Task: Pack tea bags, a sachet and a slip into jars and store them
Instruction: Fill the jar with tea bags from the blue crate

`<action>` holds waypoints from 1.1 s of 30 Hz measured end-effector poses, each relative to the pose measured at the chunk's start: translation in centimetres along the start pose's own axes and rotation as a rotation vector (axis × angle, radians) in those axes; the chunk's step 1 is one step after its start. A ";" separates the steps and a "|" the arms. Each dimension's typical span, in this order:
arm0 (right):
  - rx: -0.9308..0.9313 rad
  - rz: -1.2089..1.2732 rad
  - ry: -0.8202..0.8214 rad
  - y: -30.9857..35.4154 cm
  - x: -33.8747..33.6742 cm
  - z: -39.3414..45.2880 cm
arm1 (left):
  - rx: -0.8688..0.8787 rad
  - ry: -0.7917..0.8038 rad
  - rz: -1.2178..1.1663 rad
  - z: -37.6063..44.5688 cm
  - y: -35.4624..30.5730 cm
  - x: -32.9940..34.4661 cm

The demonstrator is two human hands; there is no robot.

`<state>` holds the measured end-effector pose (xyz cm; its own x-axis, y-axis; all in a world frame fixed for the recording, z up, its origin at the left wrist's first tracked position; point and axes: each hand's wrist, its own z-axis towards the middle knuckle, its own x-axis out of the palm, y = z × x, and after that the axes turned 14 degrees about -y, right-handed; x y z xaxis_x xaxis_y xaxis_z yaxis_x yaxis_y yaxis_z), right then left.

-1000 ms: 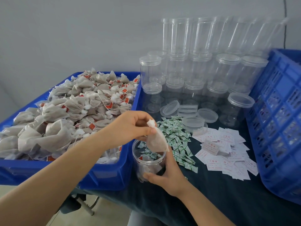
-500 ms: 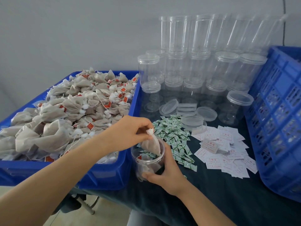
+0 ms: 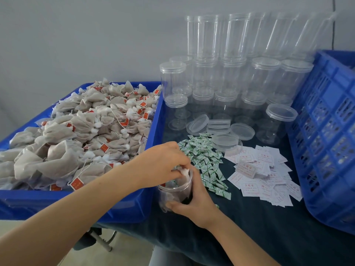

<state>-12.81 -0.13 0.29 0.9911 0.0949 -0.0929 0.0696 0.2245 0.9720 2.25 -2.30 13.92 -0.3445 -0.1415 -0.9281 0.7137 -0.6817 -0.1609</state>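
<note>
The left hand (image 3: 163, 162) pinches a tea bag (image 3: 183, 172) by its white knot right at the mouth of the jar (image 3: 173, 191), its body hanging straight below that grip. The right hand (image 3: 194, 202) wraps the jar's near side, steadying it on the bench (image 3: 249, 217).

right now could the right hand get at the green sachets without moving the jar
Probably yes: the green sachets lie loose on the cloth just beyond the right hand, nothing between them. But that hand grips the jar and would have to let go.
</note>
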 end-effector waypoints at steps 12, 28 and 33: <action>0.022 0.008 0.023 0.6 -0.3 -0.2 | -0.124 0.221 -0.154 0.6 -0.1 0.3; 0.062 0.048 0.029 0.7 -0.2 -0.2 | -0.001 0.806 0.008 3.5 -0.5 1.5; 0.055 0.052 0.023 0.6 0.0 -0.3 | 0.033 0.941 -0.024 4.2 -0.6 2.3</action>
<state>-12.80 0.26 0.85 0.9907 0.1278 -0.0463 0.0248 0.1649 0.9860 -1.52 -5.27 13.25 0.2862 0.5007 -0.8170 0.6899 -0.6994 -0.1869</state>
